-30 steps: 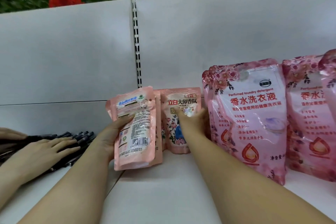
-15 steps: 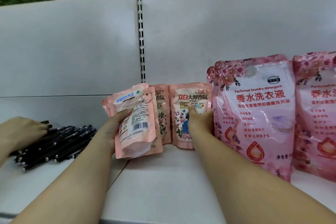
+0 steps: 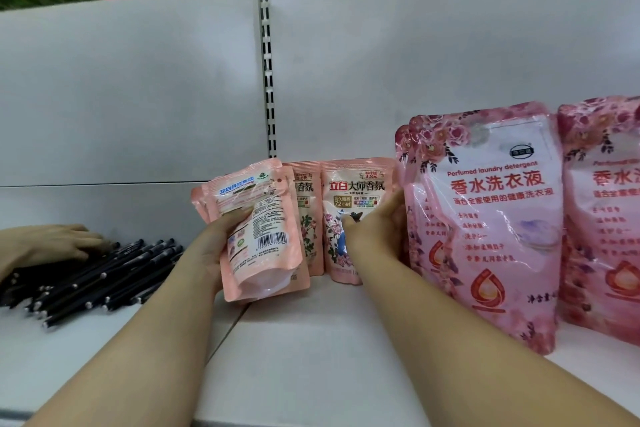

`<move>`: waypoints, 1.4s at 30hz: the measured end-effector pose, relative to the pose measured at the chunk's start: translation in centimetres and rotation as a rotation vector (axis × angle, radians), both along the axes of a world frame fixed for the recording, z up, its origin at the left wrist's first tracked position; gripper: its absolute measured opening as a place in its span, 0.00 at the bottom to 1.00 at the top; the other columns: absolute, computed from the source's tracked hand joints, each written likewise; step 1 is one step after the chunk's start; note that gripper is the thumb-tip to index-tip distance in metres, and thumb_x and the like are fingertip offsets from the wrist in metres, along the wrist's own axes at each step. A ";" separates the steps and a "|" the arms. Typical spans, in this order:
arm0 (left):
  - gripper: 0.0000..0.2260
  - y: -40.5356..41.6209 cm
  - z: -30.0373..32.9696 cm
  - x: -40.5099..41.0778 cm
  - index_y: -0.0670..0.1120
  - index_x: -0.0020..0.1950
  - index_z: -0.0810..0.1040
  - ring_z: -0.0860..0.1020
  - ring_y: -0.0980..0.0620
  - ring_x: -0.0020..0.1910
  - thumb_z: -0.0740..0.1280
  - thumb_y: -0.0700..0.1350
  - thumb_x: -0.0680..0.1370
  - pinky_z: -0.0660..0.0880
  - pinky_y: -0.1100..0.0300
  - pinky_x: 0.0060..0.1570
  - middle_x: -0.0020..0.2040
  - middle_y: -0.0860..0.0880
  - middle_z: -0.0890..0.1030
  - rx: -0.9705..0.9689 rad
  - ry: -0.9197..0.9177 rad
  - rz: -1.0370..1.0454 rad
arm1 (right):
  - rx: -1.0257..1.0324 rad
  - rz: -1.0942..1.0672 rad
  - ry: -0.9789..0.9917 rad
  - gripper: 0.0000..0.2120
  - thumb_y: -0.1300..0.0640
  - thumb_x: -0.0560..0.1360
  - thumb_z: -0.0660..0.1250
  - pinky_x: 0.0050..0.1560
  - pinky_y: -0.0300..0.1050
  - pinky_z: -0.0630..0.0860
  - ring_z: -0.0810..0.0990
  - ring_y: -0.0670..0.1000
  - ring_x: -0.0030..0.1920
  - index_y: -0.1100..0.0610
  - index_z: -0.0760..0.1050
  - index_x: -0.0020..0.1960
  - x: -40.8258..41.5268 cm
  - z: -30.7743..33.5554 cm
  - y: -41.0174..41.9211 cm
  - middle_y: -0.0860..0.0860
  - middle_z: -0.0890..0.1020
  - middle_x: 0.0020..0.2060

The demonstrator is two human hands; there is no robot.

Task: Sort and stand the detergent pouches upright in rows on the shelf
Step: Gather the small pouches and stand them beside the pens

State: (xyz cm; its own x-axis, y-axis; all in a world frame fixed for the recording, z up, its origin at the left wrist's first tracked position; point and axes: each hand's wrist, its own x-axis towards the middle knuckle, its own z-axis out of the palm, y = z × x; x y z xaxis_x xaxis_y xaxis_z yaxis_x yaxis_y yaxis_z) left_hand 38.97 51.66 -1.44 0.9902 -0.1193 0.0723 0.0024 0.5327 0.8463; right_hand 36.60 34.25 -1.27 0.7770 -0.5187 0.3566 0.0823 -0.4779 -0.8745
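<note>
My left hand [image 3: 216,246] grips a small pink detergent pouch [image 3: 258,236], back side with barcode facing me, tilted and lifted just off the white shelf [image 3: 311,350]; more pink pouches sit behind it in the same grip. My right hand [image 3: 375,236] holds a small upright pouch with a flower print [image 3: 353,194] by its right edge, thumb on its front. Another small pouch [image 3: 306,204] stands between the two. Large rose-printed detergent pouches [image 3: 485,225] [image 3: 602,218] stand upright in a row on the right.
A pile of black pens [image 3: 93,281] lies on the shelf at the left, with another person's hand [image 3: 52,243] resting on it. The white back panel with a slotted upright [image 3: 266,62] closes the shelf behind. Green foliage and a red ornament show above.
My right hand has slid from the front of the flower-print pouch to its right edge. The left hand's pouch has tilted slightly. The other person's hand moved back over the pens.
</note>
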 end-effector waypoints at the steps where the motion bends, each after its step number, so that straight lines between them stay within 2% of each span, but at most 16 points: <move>1: 0.01 0.0 0.0 0.1 0.43 0.45 0.74 0.80 0.48 0.24 0.64 0.39 0.76 0.76 0.58 0.20 0.29 0.44 0.82 -0.007 -0.003 0.002 | -0.030 0.005 0.019 0.44 0.53 0.76 0.64 0.71 0.55 0.54 0.51 0.56 0.75 0.53 0.31 0.74 -0.2 0.1 0.1 0.52 0.44 0.76; 6: 0.02 0.4 0.0 0.0 0.43 0.47 0.75 0.81 0.48 0.26 0.64 0.39 0.75 0.78 0.55 0.24 0.31 0.44 0.82 -0.021 -0.005 0.011 | -0.172 -0.033 0.087 0.47 0.50 0.75 0.64 0.73 0.57 0.53 0.47 0.57 0.75 0.57 0.28 0.73 -1.2 0.2 0.4 0.54 0.42 0.75; 10: 0.02 0.3 0.1 -0.2 0.43 0.44 0.74 0.80 0.48 0.25 0.63 0.38 0.76 0.77 0.57 0.21 0.28 0.45 0.82 -0.066 -0.007 0.040 | -0.391 -0.038 0.071 0.43 0.51 0.77 0.61 0.73 0.51 0.47 0.43 0.56 0.75 0.60 0.30 0.73 -3.1 0.1 0.8 0.57 0.40 0.75; 12: 0.02 0.4 0.1 -0.2 0.43 0.44 0.74 0.80 0.48 0.24 0.64 0.39 0.76 0.77 0.57 0.21 0.28 0.45 0.82 -0.115 0.001 0.059 | -0.502 -0.001 0.011 0.35 0.50 0.80 0.56 0.73 0.48 0.47 0.45 0.54 0.75 0.60 0.38 0.75 -3.7 0.3 1.4 0.55 0.44 0.75; 13: 0.01 0.6 -0.1 -0.1 0.44 0.44 0.75 0.80 0.48 0.24 0.64 0.39 0.76 0.77 0.56 0.22 0.28 0.45 0.82 -0.142 0.006 0.067 | -0.543 0.037 -0.028 0.28 0.51 0.80 0.53 0.71 0.47 0.53 0.53 0.54 0.74 0.60 0.48 0.75 -3.6 0.4 1.8 0.56 0.53 0.74; 15: 0.02 1.0 -0.4 0.0 0.44 0.47 0.76 0.81 0.48 0.26 0.65 0.40 0.75 0.78 0.55 0.24 0.30 0.45 0.82 -0.158 0.003 0.065 | -0.508 0.134 -0.035 0.16 0.51 0.81 0.50 0.53 0.45 0.67 0.71 0.55 0.57 0.59 0.72 0.56 -3.0 0.2 2.3 0.57 0.75 0.56; 17: 0.02 1.1 -0.6 -0.1 0.43 0.47 0.75 0.81 0.48 0.26 0.65 0.39 0.75 0.78 0.55 0.24 0.30 0.44 0.82 -0.135 -0.003 0.049 | -0.393 0.170 0.075 0.21 0.49 0.81 0.48 0.36 0.42 0.65 0.73 0.54 0.38 0.57 0.68 0.35 -2.1 -0.1 2.0 0.53 0.73 0.34; 19: 0.01 1.0 -0.4 -0.3 0.43 0.45 0.74 0.80 0.48 0.23 0.64 0.39 0.76 0.77 0.56 0.21 0.28 0.45 0.81 -0.106 0.000 0.044 | -0.313 0.145 0.172 0.24 0.47 0.81 0.47 0.31 0.41 0.61 0.69 0.51 0.31 0.57 0.64 0.32 -1.2 -0.4 1.0 0.52 0.69 0.30; 23: 0.02 1.1 0.0 -0.6 0.43 0.44 0.74 0.80 0.49 0.24 0.63 0.38 0.75 0.77 0.57 0.21 0.28 0.45 0.81 -0.071 -0.056 0.033 | -0.218 0.172 0.128 0.26 0.44 0.80 0.49 0.32 0.41 0.62 0.68 0.51 0.30 0.58 0.67 0.32 -0.9 -0.3 -0.3 0.54 0.70 0.29; 25: 0.02 1.1 0.3 -1.0 0.43 0.44 0.75 0.81 0.48 0.25 0.63 0.38 0.75 0.78 0.56 0.24 0.29 0.44 0.82 -0.029 -0.076 -0.002 | -0.035 0.279 0.006 0.26 0.41 0.79 0.52 0.38 0.42 0.67 0.72 0.51 0.34 0.61 0.76 0.40 -1.5 0.3 0.1 0.58 0.75 0.32; 28: 0.04 0.3 0.7 -1.8 0.42 0.44 0.76 0.81 0.48 0.25 0.62 0.37 0.76 0.78 0.56 0.24 0.29 0.44 0.82 0.055 -0.089 -0.033 | 0.198 0.541 -0.195 0.19 0.41 0.77 0.56 0.46 0.44 0.71 0.74 0.48 0.38 0.54 0.76 0.42 -2.7 1.1 1.1 0.50 0.77 0.36; 32: 0.03 -0.4 0.8 -3.3 0.40 0.45 0.76 0.82 0.47 0.28 0.64 0.36 0.74 0.79 0.55 0.27 0.32 0.42 0.83 0.080 -0.126 -0.071 | 0.118 0.789 -0.007 0.14 0.43 0.70 0.69 0.58 0.56 0.74 0.79 0.54 0.52 0.52 0.77 0.48 -3.1 0.9 2.2 0.51 0.81 0.51; 35: 0.14 0.0 0.2 -4.4 0.41 0.51 0.78 0.83 0.46 0.37 0.69 0.40 0.66 0.81 0.50 0.41 0.42 0.41 0.84 0.164 -0.192 -0.081 | 0.100 0.778 0.085 0.15 0.44 0.61 0.75 0.54 0.60 0.77 0.81 0.58 0.51 0.53 0.81 0.41 -3.7 0.4 2.1 0.53 0.84 0.46; 37: 0.19 0.4 -0.4 -5.2 0.43 0.56 0.78 0.82 0.46 0.43 0.71 0.43 0.65 0.80 0.52 0.47 0.47 0.43 0.84 0.207 -0.224 -0.055 | 0.093 0.743 0.040 0.03 0.53 0.71 0.70 0.42 0.45 0.79 0.82 0.52 0.44 0.52 0.78 0.41 -5.0 0.7 1.6 0.50 0.83 0.41; 39: 0.19 0.7 -0.9 -5.8 0.46 0.55 0.77 0.81 0.51 0.40 0.72 0.45 0.65 0.77 0.60 0.42 0.43 0.48 0.84 0.274 -0.265 -0.016 | 0.098 0.667 -0.051 0.03 0.58 0.75 0.65 0.32 0.38 0.75 0.81 0.48 0.39 0.53 0.76 0.43 -6.3 1.4 0.8 0.49 0.81 0.40; 42: 0.10 0.4 -1.3 -6.8 0.48 0.53 0.76 0.82 0.56 0.41 0.68 0.44 0.72 0.77 0.64 0.39 0.46 0.51 0.83 0.355 -0.286 0.057 | -0.074 0.466 -0.243 0.06 0.58 0.75 0.66 0.41 0.48 0.79 0.81 0.56 0.43 0.59 0.76 0.40 -8.3 1.7 -0.2 0.56 0.82 0.41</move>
State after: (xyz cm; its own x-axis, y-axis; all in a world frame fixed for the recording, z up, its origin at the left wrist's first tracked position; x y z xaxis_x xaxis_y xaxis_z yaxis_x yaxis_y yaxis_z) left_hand 32.20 52.05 -2.71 0.9422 -0.1318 0.3081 -0.2787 0.2021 0.9389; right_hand 28.32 34.08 0.43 0.8093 -0.1048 0.5780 0.4971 -0.4021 -0.7689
